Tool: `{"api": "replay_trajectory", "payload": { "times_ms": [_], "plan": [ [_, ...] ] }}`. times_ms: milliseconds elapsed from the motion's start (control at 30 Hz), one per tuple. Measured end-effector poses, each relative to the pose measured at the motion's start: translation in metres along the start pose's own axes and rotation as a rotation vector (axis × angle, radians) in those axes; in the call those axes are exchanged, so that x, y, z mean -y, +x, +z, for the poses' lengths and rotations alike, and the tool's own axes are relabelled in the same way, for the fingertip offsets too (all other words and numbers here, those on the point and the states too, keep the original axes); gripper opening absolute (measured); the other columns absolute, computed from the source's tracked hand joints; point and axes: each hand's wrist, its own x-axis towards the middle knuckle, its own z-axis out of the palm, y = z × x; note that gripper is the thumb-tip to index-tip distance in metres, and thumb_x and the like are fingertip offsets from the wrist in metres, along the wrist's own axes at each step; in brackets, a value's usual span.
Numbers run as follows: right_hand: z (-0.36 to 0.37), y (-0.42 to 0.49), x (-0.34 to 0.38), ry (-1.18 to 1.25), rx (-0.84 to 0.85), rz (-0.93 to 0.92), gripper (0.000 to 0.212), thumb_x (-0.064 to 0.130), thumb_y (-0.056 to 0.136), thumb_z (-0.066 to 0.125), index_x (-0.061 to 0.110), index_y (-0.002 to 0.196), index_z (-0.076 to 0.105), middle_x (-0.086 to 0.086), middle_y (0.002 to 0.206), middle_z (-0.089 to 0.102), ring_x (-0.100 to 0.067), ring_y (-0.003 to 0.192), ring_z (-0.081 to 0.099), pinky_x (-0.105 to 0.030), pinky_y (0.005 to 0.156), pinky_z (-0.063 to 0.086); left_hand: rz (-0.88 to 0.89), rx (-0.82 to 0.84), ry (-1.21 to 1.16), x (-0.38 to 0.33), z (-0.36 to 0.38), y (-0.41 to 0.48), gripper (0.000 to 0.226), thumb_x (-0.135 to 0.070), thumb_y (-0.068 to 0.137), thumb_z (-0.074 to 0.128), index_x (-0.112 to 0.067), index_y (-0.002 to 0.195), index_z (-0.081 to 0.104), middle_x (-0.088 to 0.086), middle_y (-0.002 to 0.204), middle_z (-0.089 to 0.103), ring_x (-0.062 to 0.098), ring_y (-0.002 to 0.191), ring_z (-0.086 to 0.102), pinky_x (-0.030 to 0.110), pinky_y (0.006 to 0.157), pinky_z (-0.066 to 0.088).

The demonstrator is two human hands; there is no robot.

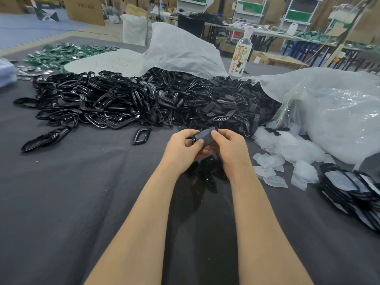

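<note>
A small black plastic shell piece is held between both hands above the grey cloth table. My left hand grips its left end, thumb pressed on top. My right hand grips its right end, thumb on the upper edge. A few black parts lie on the cloth just under my hands. Behind them spreads a big heap of glossy black frames and a heap of black button-pad pieces.
A lone black frame lies left of my hands. Clear rubber pads are scattered at right, with stacked assembled pieces beyond. White plastic bags, a drink bottle and green circuit boards stand farther back.
</note>
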Motion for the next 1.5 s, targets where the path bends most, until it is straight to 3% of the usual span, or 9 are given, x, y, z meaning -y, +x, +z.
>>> {"api": "replay_trajectory", "payload": {
  "times_ms": [200,400,600,700,867,1000,1133,1300,1500],
  "plan": [
    [-0.0019,0.0002,-0.0006,0.075,0.056,0.061,0.016,0.008,0.096,0.053,0.006,0.094,0.068,-0.017,0.096,0.07,-0.025,0.086,0.065,-0.035,0.081,0.055,0.014,-0.022,0.048,0.0014,-0.0012,0.0,0.022,-0.002,0.094,0.054,-0.022,0.091,0.061,0.008,0.078,0.072,0.015,0.071,0.07,0.033,0.076,0.059],
    [-0.0015,0.0019,-0.0015,-0.025,0.056,0.036,0.019,0.009,0.095,0.055,0.002,0.107,0.066,-0.015,0.1,0.071,-0.025,0.089,0.068,-0.035,0.083,0.056,0.012,-0.037,0.052,-0.0002,-0.0013,-0.0003,0.021,-0.001,0.095,0.053,-0.02,0.092,0.061,0.007,0.078,0.072,0.011,0.067,0.069,0.027,0.069,0.058],
    [-0.0011,0.0012,-0.0001,-0.061,0.013,0.003,0.014,0.009,0.092,0.057,0.006,0.1,0.068,-0.011,0.092,0.072,-0.022,0.083,0.068,-0.035,0.08,0.057,0.0,-0.04,0.033,-0.0013,0.0001,-0.0012,0.014,-0.011,0.095,0.057,-0.024,0.092,0.061,0.006,0.081,0.074,0.015,0.073,0.073,0.023,0.064,0.057],
    [-0.0005,0.0007,0.0005,-0.041,0.032,0.007,0.015,0.009,0.092,0.057,0.006,0.101,0.068,-0.012,0.095,0.072,-0.023,0.088,0.068,-0.032,0.079,0.057,0.003,-0.067,0.017,-0.0014,0.0001,-0.0016,0.016,-0.011,0.098,0.053,-0.023,0.09,0.061,0.007,0.079,0.073,0.014,0.071,0.073,0.022,0.062,0.057],
    [-0.0001,-0.0017,0.0007,0.033,0.059,0.031,0.016,0.015,0.093,0.059,0.005,0.102,0.068,-0.017,0.099,0.071,-0.031,0.095,0.067,-0.038,0.087,0.056,0.001,-0.065,0.037,-0.0026,-0.001,-0.0024,0.016,-0.01,0.098,0.052,-0.02,0.091,0.062,0.008,0.079,0.073,0.012,0.068,0.072,0.021,0.062,0.056],
    [0.0005,-0.0023,0.0017,0.025,0.065,-0.029,0.009,0.01,0.092,0.06,0.01,0.091,0.068,-0.015,0.093,0.071,-0.03,0.091,0.068,-0.041,0.086,0.056,-0.034,-0.101,-0.006,-0.0045,0.0001,-0.0029,0.017,-0.01,0.096,0.052,-0.019,0.088,0.064,0.007,0.077,0.074,0.013,0.066,0.072,0.023,0.062,0.057],
    [0.0015,-0.0023,0.0016,0.05,0.056,-0.027,0.007,0.011,0.089,0.064,0.013,0.085,0.069,-0.013,0.088,0.071,-0.029,0.087,0.066,-0.041,0.084,0.055,-0.014,-0.136,0.024,-0.003,-0.0002,-0.0018,0.013,-0.016,0.095,0.056,-0.024,0.09,0.066,0.0,0.082,0.072,0.012,0.076,0.071,0.027,0.067,0.058],
    [0.005,-0.0032,-0.0005,0.028,0.086,-0.024,0.005,0.013,0.087,0.067,0.016,0.086,0.071,-0.002,0.081,0.07,-0.015,0.077,0.063,-0.023,0.069,0.052,-0.004,-0.162,-0.043,-0.0031,0.0002,-0.0011,0.017,-0.012,0.094,0.059,-0.025,0.086,0.066,-0.006,0.078,0.063,-0.001,0.07,0.061,0.016,0.06,0.054],
    [0.0066,-0.0029,-0.0017,-0.004,0.149,-0.013,0.01,0.008,0.09,0.063,0.017,0.089,0.068,0.0,0.08,0.07,-0.008,0.072,0.065,-0.017,0.062,0.051,-0.035,-0.215,-0.081,-0.0025,-0.001,0.0001,0.018,-0.008,0.094,0.059,-0.022,0.085,0.064,0.001,0.086,0.064,0.009,0.08,0.062,0.016,0.062,0.055]
  ]
}}
